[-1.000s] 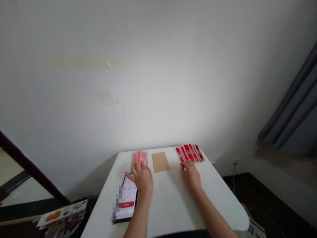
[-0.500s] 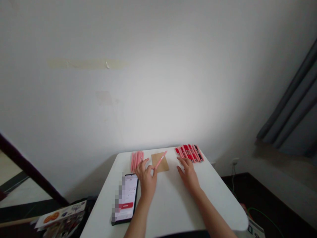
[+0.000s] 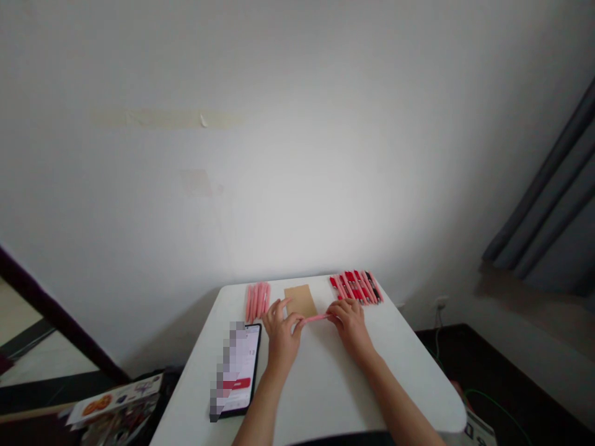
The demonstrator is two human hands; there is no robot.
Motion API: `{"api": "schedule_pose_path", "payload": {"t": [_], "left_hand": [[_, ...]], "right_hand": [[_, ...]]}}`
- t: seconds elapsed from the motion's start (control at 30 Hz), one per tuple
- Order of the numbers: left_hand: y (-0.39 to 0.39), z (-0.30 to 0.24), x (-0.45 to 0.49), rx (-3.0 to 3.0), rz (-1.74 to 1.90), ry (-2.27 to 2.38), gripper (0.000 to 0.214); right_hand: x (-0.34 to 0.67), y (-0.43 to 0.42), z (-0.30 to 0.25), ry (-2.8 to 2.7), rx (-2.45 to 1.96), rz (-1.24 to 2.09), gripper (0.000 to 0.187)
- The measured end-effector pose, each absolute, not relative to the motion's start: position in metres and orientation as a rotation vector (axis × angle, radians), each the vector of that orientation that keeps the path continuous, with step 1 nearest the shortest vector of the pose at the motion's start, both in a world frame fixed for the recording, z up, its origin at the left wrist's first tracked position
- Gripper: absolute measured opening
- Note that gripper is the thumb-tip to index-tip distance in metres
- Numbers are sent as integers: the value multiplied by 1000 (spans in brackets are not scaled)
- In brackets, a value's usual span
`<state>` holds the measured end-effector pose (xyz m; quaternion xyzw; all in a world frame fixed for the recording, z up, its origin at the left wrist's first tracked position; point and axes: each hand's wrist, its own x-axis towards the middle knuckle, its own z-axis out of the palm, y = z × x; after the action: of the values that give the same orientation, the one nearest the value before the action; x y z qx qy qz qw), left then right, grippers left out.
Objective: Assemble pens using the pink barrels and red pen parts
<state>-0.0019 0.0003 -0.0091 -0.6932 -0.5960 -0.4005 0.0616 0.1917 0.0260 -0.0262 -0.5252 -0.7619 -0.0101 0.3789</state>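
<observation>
A slim pink pen (image 3: 316, 318) lies nearly level between my hands, just in front of a brown square of card or paper (image 3: 300, 300). My left hand (image 3: 282, 339) pinches its left end between thumb and forefinger, the other fingers raised. On its right end, the fingers of my right hand (image 3: 352, 325) are closed. Several pink pens (image 3: 257, 301) lie in a row beyond my left hand. Past my right hand rests a slanted row of pink pens mixed with red and black pieces (image 3: 356, 287).
A phone (image 3: 240, 370) lies on the white table (image 3: 325, 384), left of my left forearm. The table's far edge stands near a pale wall (image 3: 297, 155). On the floor side at left is a printed box (image 3: 116, 399); a grey curtain (image 3: 548, 204) hangs at right.
The pen has swung from slanting up and away to nearly level. My right hand has moved left and taken its right end; my left hand has shifted slightly right.
</observation>
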Motion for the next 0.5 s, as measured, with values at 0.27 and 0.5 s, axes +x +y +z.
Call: {"api": "schedule_pose_path", "payload": {"t": [0.27, 0.5], "left_hand": [[-4, -5, 0, -2090, -1077, -1799, 21], [-7, -1, 0, -2113, -1051, -1800, 22]], "right_hand": [[191, 24, -24, -2002, -1304, 20, 12], [191, 24, -23, -1983, -1232, 47, 14]]}}
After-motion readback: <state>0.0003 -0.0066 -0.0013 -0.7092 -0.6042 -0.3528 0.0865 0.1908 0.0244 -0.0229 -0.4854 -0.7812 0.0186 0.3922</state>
